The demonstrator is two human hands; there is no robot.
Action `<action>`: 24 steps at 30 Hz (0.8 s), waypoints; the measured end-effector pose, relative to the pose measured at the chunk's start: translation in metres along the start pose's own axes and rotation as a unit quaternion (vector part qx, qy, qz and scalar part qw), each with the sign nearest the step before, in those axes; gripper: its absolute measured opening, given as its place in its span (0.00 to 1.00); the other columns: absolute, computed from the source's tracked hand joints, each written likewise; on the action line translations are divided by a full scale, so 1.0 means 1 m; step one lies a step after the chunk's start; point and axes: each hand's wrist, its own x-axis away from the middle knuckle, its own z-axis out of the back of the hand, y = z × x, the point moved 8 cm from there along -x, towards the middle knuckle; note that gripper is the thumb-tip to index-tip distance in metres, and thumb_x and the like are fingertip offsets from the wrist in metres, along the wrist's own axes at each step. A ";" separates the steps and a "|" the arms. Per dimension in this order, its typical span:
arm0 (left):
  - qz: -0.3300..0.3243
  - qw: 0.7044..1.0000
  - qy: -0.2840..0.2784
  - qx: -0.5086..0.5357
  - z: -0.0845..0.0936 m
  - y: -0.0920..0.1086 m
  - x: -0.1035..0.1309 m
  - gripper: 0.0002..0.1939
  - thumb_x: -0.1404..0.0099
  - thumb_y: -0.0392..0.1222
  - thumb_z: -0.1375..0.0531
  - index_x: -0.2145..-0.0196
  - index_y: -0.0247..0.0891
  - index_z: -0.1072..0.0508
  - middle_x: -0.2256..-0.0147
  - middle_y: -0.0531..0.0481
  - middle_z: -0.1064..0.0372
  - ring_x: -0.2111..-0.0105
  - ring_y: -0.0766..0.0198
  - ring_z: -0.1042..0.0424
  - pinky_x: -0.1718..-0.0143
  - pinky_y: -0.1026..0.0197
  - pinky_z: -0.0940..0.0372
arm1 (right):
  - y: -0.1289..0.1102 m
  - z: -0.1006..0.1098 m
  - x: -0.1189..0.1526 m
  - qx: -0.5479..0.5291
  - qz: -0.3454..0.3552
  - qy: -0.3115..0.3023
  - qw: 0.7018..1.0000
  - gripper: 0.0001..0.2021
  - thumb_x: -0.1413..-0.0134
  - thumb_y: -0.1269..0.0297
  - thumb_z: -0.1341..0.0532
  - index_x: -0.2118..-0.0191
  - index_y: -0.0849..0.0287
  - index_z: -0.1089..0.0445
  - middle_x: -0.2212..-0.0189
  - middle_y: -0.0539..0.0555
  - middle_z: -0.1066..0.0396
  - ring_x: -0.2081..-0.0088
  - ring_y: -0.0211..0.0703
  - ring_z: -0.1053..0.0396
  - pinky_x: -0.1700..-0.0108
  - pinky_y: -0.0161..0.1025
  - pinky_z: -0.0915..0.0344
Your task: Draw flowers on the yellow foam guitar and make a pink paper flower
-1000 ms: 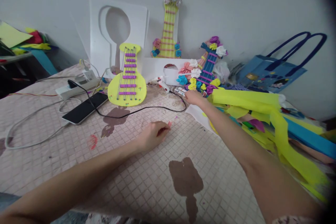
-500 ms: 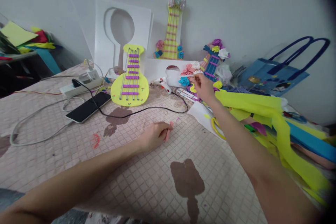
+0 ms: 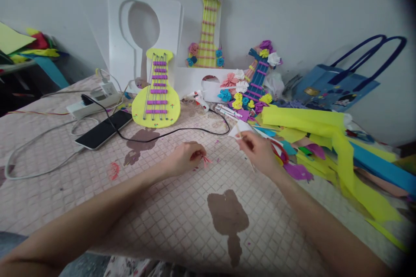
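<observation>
My left hand is closed on a small piece of pink crepe paper, whose fringed end pokes out past the fingertips above the tablecloth. To its right, my right hand pinches a thin pale stick; its lower end shows beneath the fingers, and its middle is covered by them. A gap separates the two hands. Just behind my right hand lies a sheet of white paper. Pink scraps lie on the cloth to the left.
A yellow paper guitar leans at the back, near a glue gun with its black cord. At left are a phone and a power strip. Yellow crepe paper and a blue bag are on the right.
My right hand has come back toward me from beside the paper flowers, bringing the pale stick. The pink paper in my left hand now shows its fringed end. The view has shifted slightly.
</observation>
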 end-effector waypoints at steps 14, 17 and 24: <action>0.028 0.995 -0.069 -0.071 0.036 -0.008 -0.002 0.13 0.44 0.29 0.48 0.66 0.35 0.26 0.70 0.51 0.29 0.71 0.69 0.33 0.70 0.69 0.40 | 0.028 -0.048 0.019 -0.230 -0.105 -0.051 0.966 0.17 0.41 0.47 0.50 0.70 0.54 0.38 0.54 0.54 0.29 0.49 0.46 0.34 0.47 0.46 0.37; 0.021 0.994 -0.074 -0.073 0.032 -0.006 -0.002 0.13 0.43 0.29 0.48 0.66 0.35 0.26 0.70 0.51 0.29 0.71 0.69 0.33 0.69 0.68 0.40 | 0.028 -0.066 0.011 -0.272 -0.114 -0.099 0.950 0.18 0.42 0.47 0.48 0.73 0.55 0.38 0.58 0.55 0.27 0.53 0.47 0.30 0.51 0.48 0.34; -0.001 0.996 -0.056 -0.067 0.033 -0.003 -0.001 0.12 0.43 0.29 0.48 0.67 0.36 0.26 0.71 0.51 0.29 0.72 0.69 0.33 0.71 0.68 0.40 | 0.035 -0.031 -0.004 -0.286 -0.103 0.050 0.951 0.15 0.41 0.47 0.50 0.66 0.54 0.39 0.56 0.54 0.30 0.67 0.41 0.29 0.65 0.43 0.30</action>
